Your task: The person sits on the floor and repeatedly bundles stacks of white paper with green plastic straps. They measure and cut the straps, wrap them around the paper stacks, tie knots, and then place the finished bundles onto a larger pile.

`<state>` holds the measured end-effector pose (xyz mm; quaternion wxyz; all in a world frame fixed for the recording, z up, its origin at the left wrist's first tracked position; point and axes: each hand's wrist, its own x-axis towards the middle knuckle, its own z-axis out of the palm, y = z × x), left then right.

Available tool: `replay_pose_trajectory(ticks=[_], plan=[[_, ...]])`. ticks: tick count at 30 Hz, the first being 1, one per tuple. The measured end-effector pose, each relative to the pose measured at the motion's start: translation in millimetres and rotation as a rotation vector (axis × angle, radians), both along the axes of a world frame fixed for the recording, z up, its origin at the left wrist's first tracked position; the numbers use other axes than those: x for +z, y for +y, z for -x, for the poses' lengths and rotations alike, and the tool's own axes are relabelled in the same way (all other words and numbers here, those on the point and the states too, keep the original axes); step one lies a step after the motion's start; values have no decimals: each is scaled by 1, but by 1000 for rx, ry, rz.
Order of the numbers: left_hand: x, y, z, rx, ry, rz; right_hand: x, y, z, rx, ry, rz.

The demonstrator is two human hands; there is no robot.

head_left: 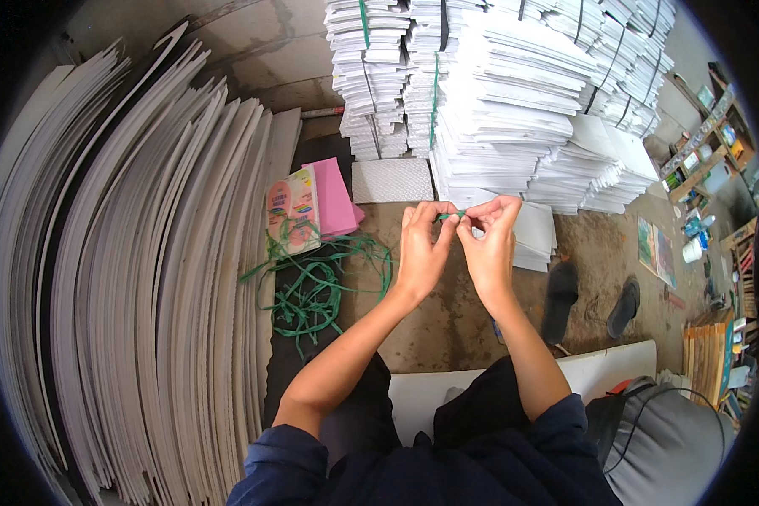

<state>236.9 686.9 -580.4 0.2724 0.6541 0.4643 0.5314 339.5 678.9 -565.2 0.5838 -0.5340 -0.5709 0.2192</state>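
One small bit of green strip (449,216) is held up in front of the person, above the brown floor (447,320). The left hand (422,253) pinches it between finger and thumb, and the right hand (488,250) pinches it too — the tips are very close together. More green strip lies in a messy heap (310,305) down to the left, partly on a black sheet (283,367). Just past the heap are a bright printed packet (282,201) and some pink sheets (337,198). Beyond the hands stand tall piles of white sheets (514,93), and some have thin bands (365,24) around them. To the right, two dark sandals (560,302) sit on the floor. Lots of big pale sheets (169,278) are packed close together along the left side.
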Motion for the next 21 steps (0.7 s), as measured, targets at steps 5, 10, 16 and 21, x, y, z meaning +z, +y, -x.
replay_pose_trajectory(ticks=[5, 10, 16, 21], plan=[[-5, 1, -2, -297, -579, 444, 0, 0, 3, 10, -7, 75], [-7, 7, -1, -157, -358, 235, -2, 3, 0, 81, 105, 38], [-1, 11, 6, -31, -172, 3, -1, 6, -2, 150, 196, -61], [7, 8, 11, 123, 179, -314, 0, 6, -2, 128, 191, -41]])
